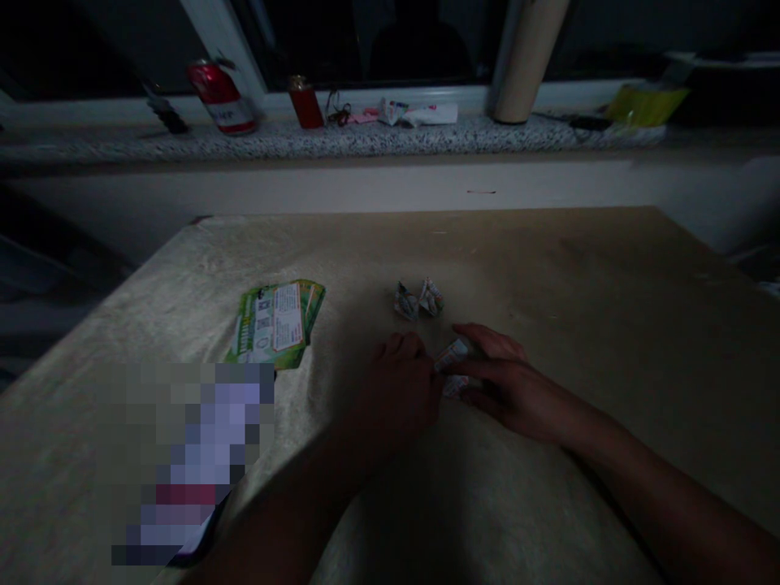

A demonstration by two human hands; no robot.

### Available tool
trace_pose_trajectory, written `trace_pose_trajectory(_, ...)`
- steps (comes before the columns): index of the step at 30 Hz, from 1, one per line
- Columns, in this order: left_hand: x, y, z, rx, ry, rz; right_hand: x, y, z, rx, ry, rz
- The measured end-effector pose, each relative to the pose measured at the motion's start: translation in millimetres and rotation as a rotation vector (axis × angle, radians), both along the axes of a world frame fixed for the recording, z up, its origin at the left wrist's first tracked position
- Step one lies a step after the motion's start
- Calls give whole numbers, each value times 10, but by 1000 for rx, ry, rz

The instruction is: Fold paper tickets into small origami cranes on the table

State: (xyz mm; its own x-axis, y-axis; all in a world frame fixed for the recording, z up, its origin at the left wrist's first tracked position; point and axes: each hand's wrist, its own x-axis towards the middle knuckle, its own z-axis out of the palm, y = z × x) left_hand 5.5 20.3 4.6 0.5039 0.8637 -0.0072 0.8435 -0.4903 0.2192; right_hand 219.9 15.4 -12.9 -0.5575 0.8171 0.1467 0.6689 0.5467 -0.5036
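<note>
Both my hands meet at the middle of the table over a small folded printed paper (452, 357). My left hand (399, 388) is curled, its fingertips pinching the paper's left edge. My right hand (503, 382) lies across it, fingers pressing on the paper from the right. Two small folded paper pieces (418, 300) sit side by side just beyond my hands. A stack of green printed leaflets (277, 322) lies to the left of them. The room is dim.
The beige table (578, 276) runs to a far edge below a speckled windowsill holding a red can (222, 97), a red lighter (305, 103), wrappers (420, 113), a tall beige cylinder (525, 61) and a yellow bag (646, 104). A blurred-out object (195, 463) lies front left.
</note>
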Motion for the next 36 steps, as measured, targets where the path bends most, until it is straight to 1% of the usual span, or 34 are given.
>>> trace_pose_trajectory(4,2,-1,16,-25,-9,4,10,7,-4,11,-18,13)
trace_pose_trajectory(9,-16,5,16,-9,-20,-8,19,19,-2,20,-38,11)
trace_pose_trajectory(16,-37,25,65,-24,8,19,17,34,11,11,-75,17)
trace_pose_trajectory(23,-215,100,134,-136,45,76,24,42,12,29,-55,17)
trace_pose_trajectory(25,-263,115,131,-147,28,85,28,38,6,42,-58,14)
trace_pose_trajectory(27,-287,118,114,-145,-21,64,17,27,1,51,-59,11)
trace_pose_trajectory(29,-289,112,90,-140,-89,15,-22,11,-6,68,-48,-9)
trace_pose_trajectory(32,-279,104,49,-140,-147,-51,-135,-14,-25,113,-3,-98)
trace_pose_trajectory(36,-275,111,22,-149,-155,-61,-291,-31,-42,138,18,-198)
